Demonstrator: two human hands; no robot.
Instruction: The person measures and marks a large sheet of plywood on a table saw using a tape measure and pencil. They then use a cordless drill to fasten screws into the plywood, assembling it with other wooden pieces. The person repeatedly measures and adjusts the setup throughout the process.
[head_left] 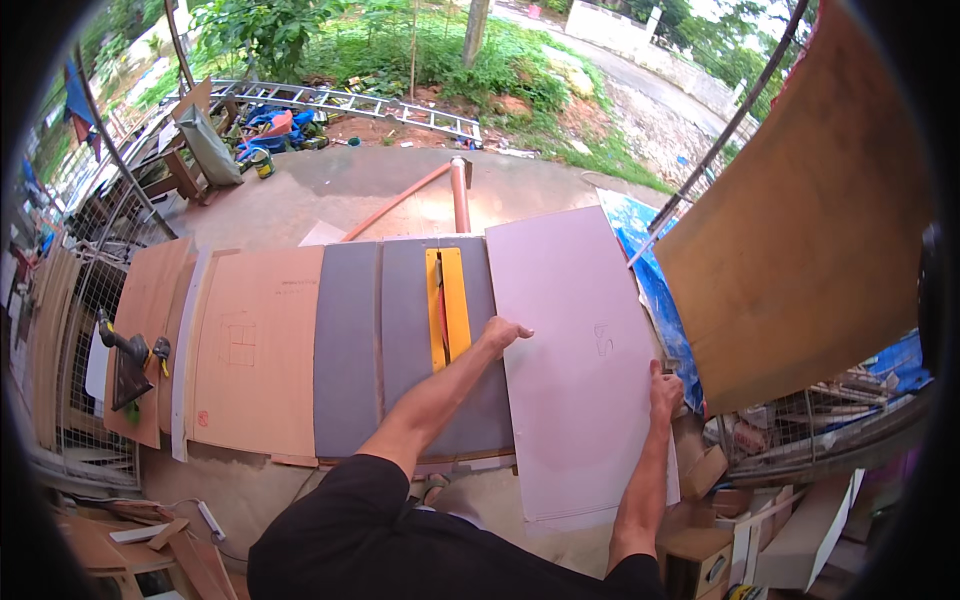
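Head: yellow insert (457, 300) near pale board (575, 370)

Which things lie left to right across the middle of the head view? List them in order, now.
Black-and-yellow power tool → wooden board with a pencil sketch → yellow table-saw insert plate → pale pinkish-white board → large brown sheet.

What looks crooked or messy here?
The big pale panel looks crooked: its far edge slants compared with the grey table, and its near end sticks out past it. The bendy picture may exaggerate the slant. Farther off, a ladder lies by a jumbled heap, which looks messy.
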